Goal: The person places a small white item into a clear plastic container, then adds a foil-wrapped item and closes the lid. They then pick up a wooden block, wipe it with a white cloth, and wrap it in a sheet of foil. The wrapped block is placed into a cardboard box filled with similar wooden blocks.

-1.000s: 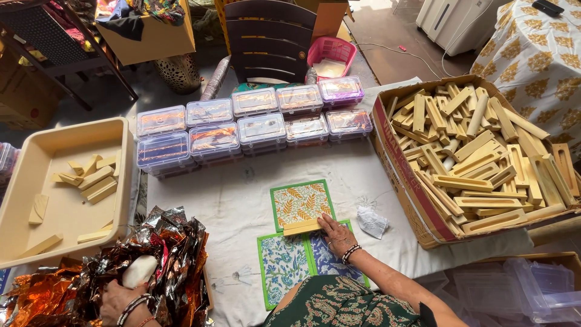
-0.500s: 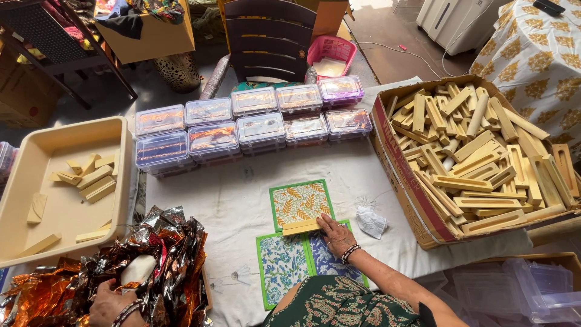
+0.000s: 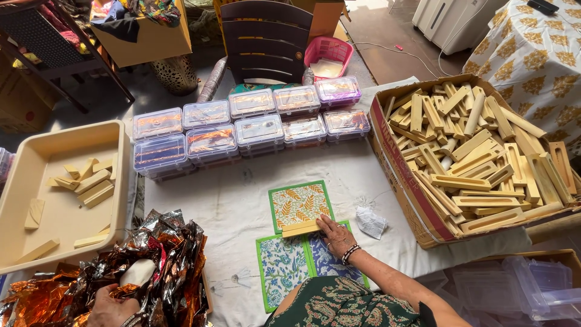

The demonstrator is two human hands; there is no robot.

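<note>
White cloth covers the counter point(image 3: 242, 200). Right hand point(image 3: 336, 235), lower centre, rests flat with fingers spread on a wooden block point(image 3: 301, 228) lying on the patterned cards point(image 3: 301, 206). Left hand point(image 3: 112, 303), lower left, grips crumpled foil point(image 3: 163, 254) around a white piece point(image 3: 138, 272).

Bright, even daylight; perhaps slight edge distortion.

far centre: two rows of clear lidded boxes point(image 3: 242, 124)
right: carton of wooden blocks point(image 3: 484, 157)
left: beige tray point(image 3: 60, 212)
far: pink basket point(image 3: 328, 56), dark chair point(image 3: 264, 39)
</note>
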